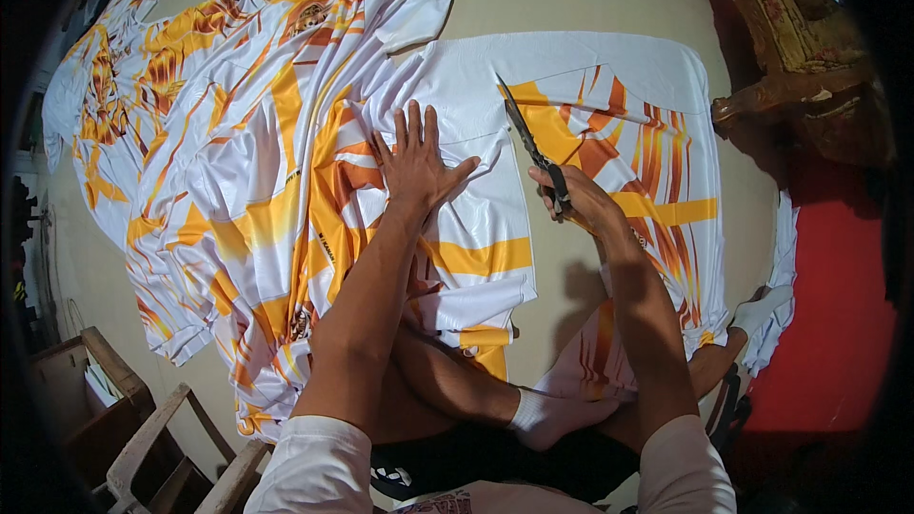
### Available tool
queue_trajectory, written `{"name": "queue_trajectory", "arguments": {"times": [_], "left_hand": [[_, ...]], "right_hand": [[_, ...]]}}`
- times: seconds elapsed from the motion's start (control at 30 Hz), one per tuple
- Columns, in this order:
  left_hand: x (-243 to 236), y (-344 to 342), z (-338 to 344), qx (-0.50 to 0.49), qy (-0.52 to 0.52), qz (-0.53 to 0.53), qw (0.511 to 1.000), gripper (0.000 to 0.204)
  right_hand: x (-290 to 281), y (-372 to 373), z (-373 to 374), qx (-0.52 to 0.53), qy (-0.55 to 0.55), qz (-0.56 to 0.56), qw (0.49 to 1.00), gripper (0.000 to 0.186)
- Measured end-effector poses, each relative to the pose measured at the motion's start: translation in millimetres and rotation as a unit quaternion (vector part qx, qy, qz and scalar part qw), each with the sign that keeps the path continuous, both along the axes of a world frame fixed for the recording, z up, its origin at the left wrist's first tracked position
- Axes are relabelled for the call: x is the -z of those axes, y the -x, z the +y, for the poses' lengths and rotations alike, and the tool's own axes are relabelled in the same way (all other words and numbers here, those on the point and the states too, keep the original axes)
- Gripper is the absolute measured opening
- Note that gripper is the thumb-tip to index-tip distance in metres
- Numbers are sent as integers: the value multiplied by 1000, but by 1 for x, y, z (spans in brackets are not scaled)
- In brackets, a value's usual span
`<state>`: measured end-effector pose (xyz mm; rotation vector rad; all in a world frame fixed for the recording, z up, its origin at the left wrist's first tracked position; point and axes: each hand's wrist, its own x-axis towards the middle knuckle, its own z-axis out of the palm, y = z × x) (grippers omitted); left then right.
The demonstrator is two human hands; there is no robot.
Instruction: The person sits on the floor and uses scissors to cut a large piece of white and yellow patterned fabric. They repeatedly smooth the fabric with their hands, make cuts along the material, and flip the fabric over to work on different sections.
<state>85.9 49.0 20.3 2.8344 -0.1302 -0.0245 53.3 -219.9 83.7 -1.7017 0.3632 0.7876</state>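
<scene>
A large sheet of white fabric with orange and brown printed patterns (619, 57) lies spread over the floor in front of me. My left hand (417, 160) presses flat on it, fingers spread, just left of a cut that runs up through the cloth. In my right hand (576, 198) is a pair of scissors (529, 138) with dark handles, its blades pointing up and to the left. The blade tips lie at the upper end of the cut, near a thin line on the white part. The cut edges stand apart, with floor showing between them.
Bunched printed fabric (219, 133) heaps up on the left. Carved wooden furniture (809, 114) stands at the upper right, above a red surface (809, 324). A wooden chair (152, 447) is at the lower left. My socked foot (562, 416) rests close to the cloth.
</scene>
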Motion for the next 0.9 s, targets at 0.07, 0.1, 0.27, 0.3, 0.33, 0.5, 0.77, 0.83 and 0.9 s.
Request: {"name": "queue_trajectory", "arguments": {"times": [0.07, 0.1, 0.27, 0.3, 0.33, 0.5, 0.77, 0.83, 0.9], "left_hand": [[0, 0, 0, -1, 2, 6, 1000, 117], [0, 0, -1, -3, 2, 10, 1000, 117], [-1, -1, -2, 0, 5, 5, 1000, 117], [0, -1, -1, 0, 2, 6, 1000, 117], [2, -1, 0, -1, 1, -3, 1000, 119], [10, -3, 0, -1, 3, -24, 1000, 122], [11, -2, 0, -3, -6, -18, 1000, 123], [10, -2, 0, -3, -7, -16, 1000, 123], [9, -2, 0, -4, -6, -13, 1000, 123]], "right_hand": [[-3, -2, 4, 2, 13, -5, 1000, 49], [-3, -3, 6, 2, 20, -7, 1000, 49], [2, -5, 10, 15, 4, -14, 1000, 51], [1, -5, 12, 15, 2, -17, 1000, 51], [1, -6, 15, 18, 9, -20, 1000, 51], [3, -7, 18, 31, 20, -27, 999, 52], [2, -9, 22, 48, 32, -34, 998, 51], [4, -8, 21, 49, 31, -43, 997, 51], [10, -8, 20, 49, 32, -58, 997, 51]]}}
